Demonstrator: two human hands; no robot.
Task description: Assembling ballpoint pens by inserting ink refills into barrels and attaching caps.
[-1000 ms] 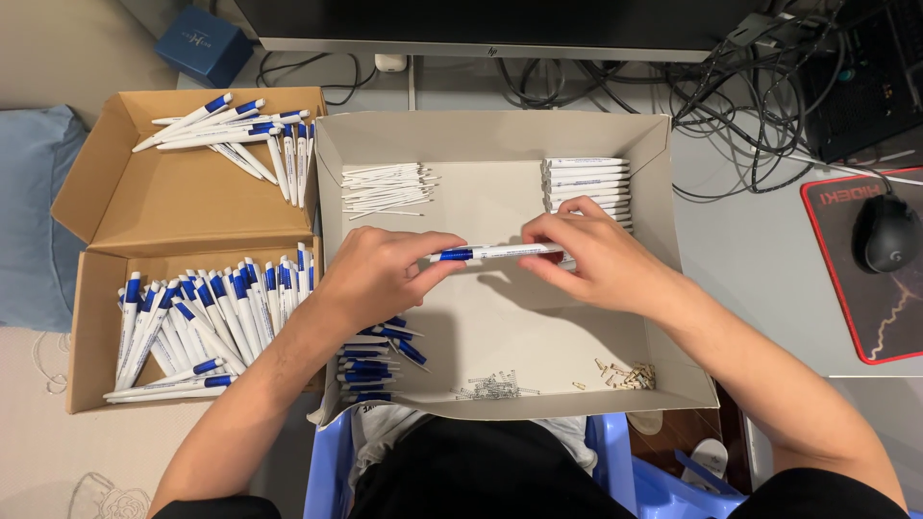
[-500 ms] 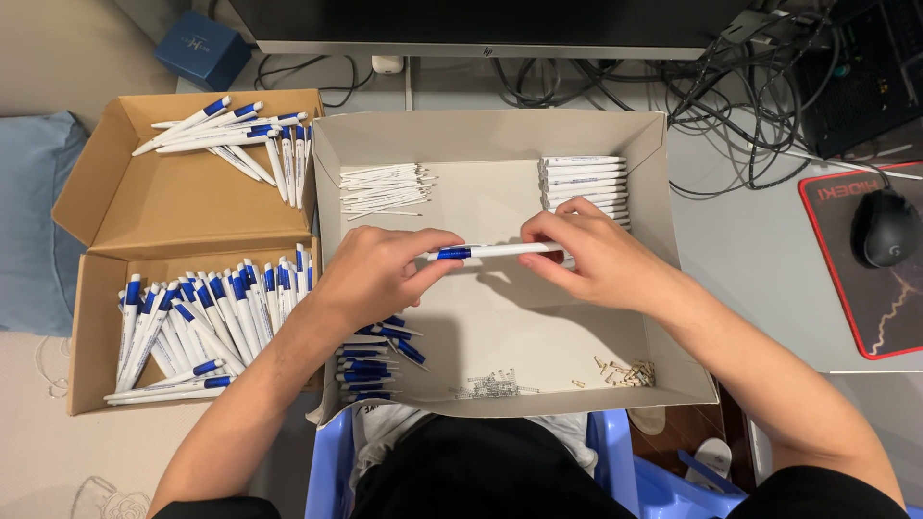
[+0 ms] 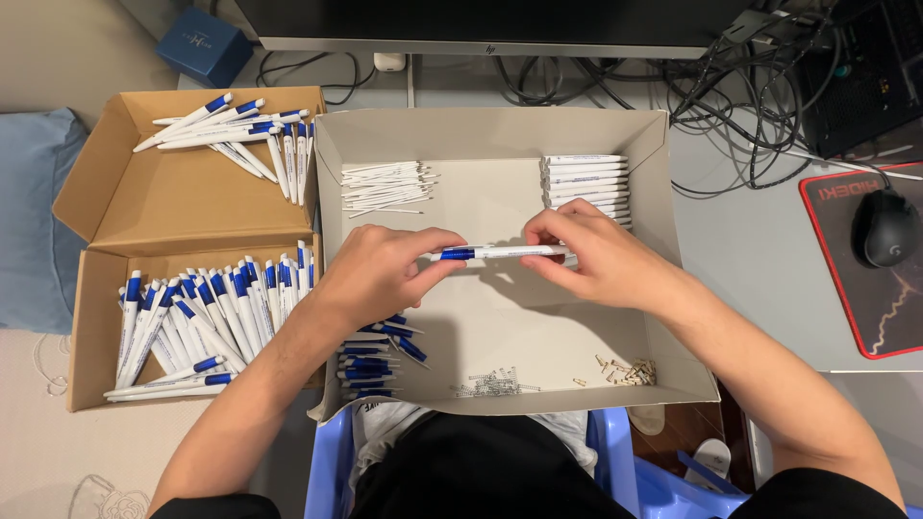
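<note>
Mira: Counter first, since it carries everything. On it the big white box sits straight in front of the person, so both hands work over its middle.

Tomas: And the brown carton at the left?

Mira: It has two sections, and both hold complete blue-and-white pens; the near one holds many more. It stands just beside the white box, I think for an easy reach.

Tomas: What is inside the white box?

Mira: Parts in separate groups: white barrels at the far right, thin white refills at the far left, blue pieces near left, small springs and tiny tips at the near edge.

Tomas: The hands?

Mira: One pen lies level between them, above the box floor. The left hand is closed on the blue end, and the right hand pinches the white end.
</note>
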